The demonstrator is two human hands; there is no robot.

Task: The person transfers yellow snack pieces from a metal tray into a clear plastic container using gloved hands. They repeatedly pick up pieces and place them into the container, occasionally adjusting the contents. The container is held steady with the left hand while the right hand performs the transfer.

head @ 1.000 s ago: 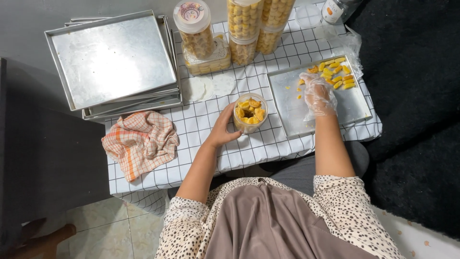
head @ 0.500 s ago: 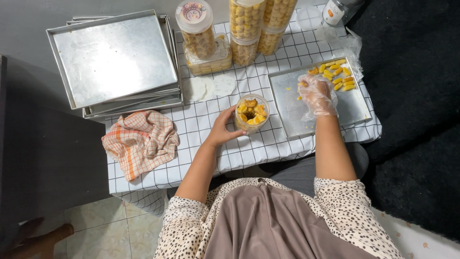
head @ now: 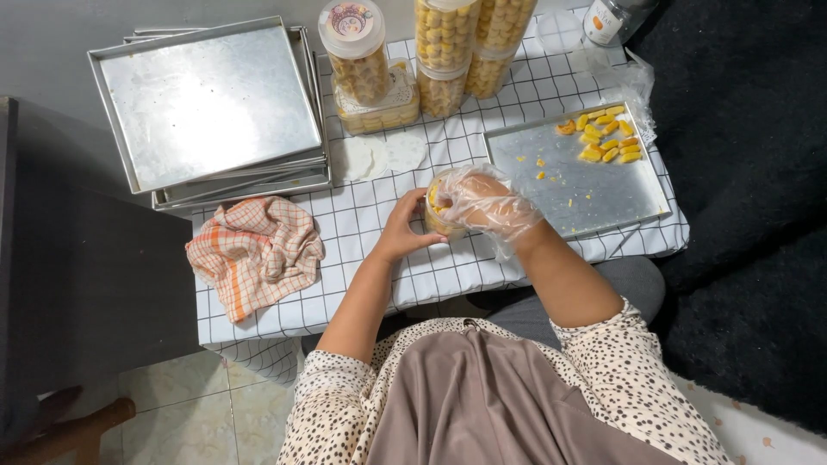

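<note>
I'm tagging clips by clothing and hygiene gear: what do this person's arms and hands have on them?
The right hand wears a loose, crinkled, clear plastic glove that ends around the wrist. The left hand is bare, with no glove. Both forearms are uncovered; cream sleeves with small dark spots are pushed up to about the elbows. No watch or bracelet is visible; rings are too small to tell.

Right hand (head: 482, 200), in its clear plastic glove, is off the flat metal baking tray (head: 594, 194) where it was a second ago; it now sits over the mouth of the small clear plastic jar of yellow cookies (head: 441, 215).
</note>
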